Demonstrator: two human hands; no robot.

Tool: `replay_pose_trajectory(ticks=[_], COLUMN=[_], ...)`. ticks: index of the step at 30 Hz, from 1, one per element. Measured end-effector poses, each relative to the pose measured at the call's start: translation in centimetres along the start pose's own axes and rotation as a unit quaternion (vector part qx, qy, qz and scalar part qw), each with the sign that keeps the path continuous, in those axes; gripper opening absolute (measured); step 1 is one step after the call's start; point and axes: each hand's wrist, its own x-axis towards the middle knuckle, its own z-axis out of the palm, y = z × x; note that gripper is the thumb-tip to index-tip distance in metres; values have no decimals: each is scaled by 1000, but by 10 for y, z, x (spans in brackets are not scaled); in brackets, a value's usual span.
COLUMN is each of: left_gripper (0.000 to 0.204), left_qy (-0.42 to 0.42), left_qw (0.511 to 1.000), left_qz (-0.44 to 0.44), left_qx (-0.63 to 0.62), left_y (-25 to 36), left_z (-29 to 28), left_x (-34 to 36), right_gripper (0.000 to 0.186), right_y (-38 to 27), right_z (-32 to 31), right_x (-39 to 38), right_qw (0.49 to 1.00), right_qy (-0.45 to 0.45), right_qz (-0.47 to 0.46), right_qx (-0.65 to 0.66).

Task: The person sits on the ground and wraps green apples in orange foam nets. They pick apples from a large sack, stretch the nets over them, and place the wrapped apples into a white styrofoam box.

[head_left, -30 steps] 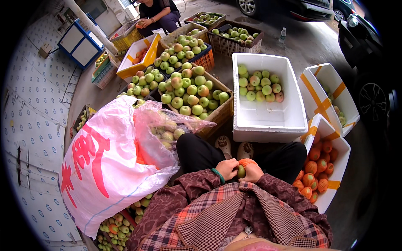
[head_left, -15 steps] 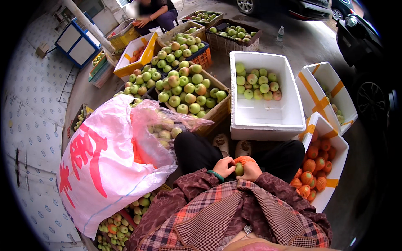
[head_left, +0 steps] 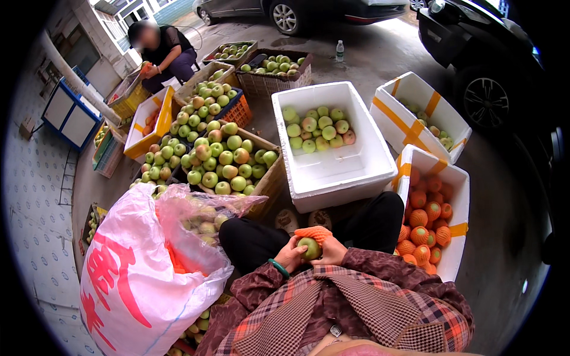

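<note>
My left hand [head_left: 291, 256] is closed round the left side of a green apple [head_left: 309, 250] at my lap. My right hand [head_left: 331, 254] grips the apple's other side along with an orange foam net [head_left: 313, 234], which sits over the top of it. Beside my right knee, a foam box [head_left: 455, 243] holds several orange-netted fruits [head_left: 418, 218]. Ahead stands a white foam box [head_left: 297, 178] with several green apples [head_left: 322, 124] inside. At my left lies a big white sack [head_left: 124, 308] with red print and pink plastic.
Crates of apples [head_left: 231, 166] crowd the left and middle. Another foam box [head_left: 398, 130] stands at right, near a dark vehicle [head_left: 487, 59]. A co-worker [head_left: 169, 56] sits at back left, by a pole [head_left: 89, 89]. A bottle [head_left: 339, 50] stands behind, near a car [head_left: 332, 15].
The view has swung, so the surroundings sit further left and show more background at the top. The apple between my hands is more exposed, with the orange net above it.
</note>
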Motion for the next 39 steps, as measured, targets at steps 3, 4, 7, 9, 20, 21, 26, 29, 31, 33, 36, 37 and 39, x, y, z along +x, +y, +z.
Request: replay_pose_trajectory(ticks=[3,4,7,9,20,21,26,29,31,33,36,37,39], left_gripper=[68,68,66,65,65,65,60,56,55,54,52,51,50], left_qy=[-14,-21,-28,-28,11,14,9,10,17,27,34,37,38], left_qw=[1000,1000,999,999,1000,1000,999,999,999,998,998,998,998], left_qz=[7,5,2,6,20,21,36,37,37,36,36,38,41], left_qx=[-5,-12,-26,-27,8,10,23,27,31,35,37,38,40], left_y=[-2,-2,-1,-1,-6,-7,-12,-13,-14,-15,-15,-16,-15], left_z=[-2,0,1,2,4,3,-1,-1,-2,-3,-2,-2,0], left_x=[0,1,1,-1,1,1,3,3,3,4,3,3,3], right_gripper=[74,74,75,75,77,77,74,75,75,75,75,75,74], right_y=[0,0,-1,1,9,9,10,11,11,12,13,15,15], right_z=[-1,-1,-1,0,1,1,2,1,1,2,3,4,4], right_x=[0,0,-1,-1,-4,-4,-4,-5,-5,-6,-6,-6,-6], right_qw=[1000,1000,1000,1000,999,999,999,998,998,998,998,998,998], right_qy=[6,8,12,11,-1,-1,-1,-7,-10,-11,-8,-6,-5], right_qz=[-1,1,11,10,5,6,10,20,21,21,16,12,12], right_qx=[-1,-3,2,3,-44,-46,-50,-51,-54,-58,-64,-65,-67])
